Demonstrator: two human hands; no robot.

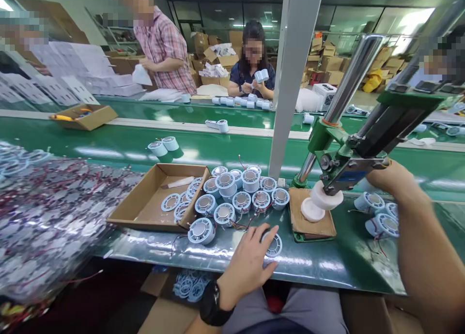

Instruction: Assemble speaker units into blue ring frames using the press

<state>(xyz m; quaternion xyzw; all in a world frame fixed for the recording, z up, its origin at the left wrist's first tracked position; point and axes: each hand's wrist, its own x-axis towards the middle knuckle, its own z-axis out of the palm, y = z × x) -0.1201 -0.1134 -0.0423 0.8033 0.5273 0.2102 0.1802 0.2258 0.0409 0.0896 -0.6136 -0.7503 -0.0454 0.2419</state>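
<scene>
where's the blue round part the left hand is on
In the head view, the blue round part sits right of centre, under the left hand, left of the green press.

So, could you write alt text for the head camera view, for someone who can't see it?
A person's left hand touches a round light-blue part on a green workbench, while the right hand is partly hidden behind a press. Similar parts cluster beside a shallow cardboard box. Other people are in the background.

A black wristwatch (217, 305) accompanies grey trousers (319, 309) and apparently a dark top (279, 326).
</scene>
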